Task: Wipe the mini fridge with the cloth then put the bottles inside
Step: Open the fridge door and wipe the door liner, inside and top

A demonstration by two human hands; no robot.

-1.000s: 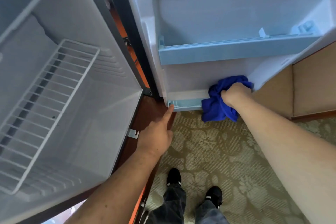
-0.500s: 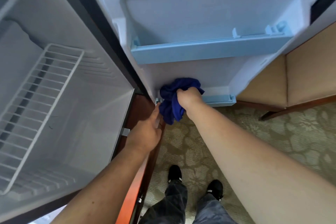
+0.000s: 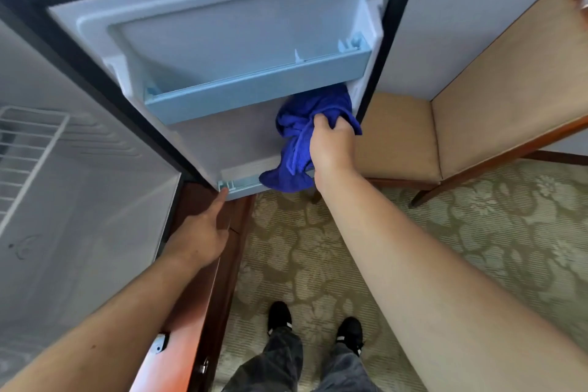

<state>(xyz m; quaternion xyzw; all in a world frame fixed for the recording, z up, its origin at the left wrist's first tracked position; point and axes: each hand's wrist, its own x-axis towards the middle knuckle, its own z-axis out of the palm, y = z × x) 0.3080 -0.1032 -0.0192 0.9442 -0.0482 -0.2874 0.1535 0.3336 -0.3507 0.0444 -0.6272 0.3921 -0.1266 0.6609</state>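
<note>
The cloth (image 3: pixel 299 134) has shifted from the lower left corner of the door (image 3: pixel 229 143) to its lower right side, and the right hand (image 3: pixel 331 146) has moved across with it.

The right-hand fingers (image 3: pixel 320 121) are curled into the bunched blue cloth and hold it against the inner door panel. The top of the cloth sits just under the right end of the door shelf (image 3: pixel 254 92), and its loose end hangs down over the bottom rail (image 3: pixel 241 183).

The left hand (image 3: pixel 199 234) holds nothing. Its index finger is straight, and the tip touches the bottom left corner of the door.

The mini fridge (image 3: pixel 95 200) stands open on the left, with a white wire rack (image 3: pixel 31 143) inside. It is set in a reddish wooden cabinet (image 3: pixel 197 312).

An upholstered chair (image 3: pixel 496 124) stands just beside the open door's right edge, close to the right hand. The person's black shoes (image 3: pixel 279 317) stand on the patterned carpet (image 3: pixel 477 232) below the door.
</note>
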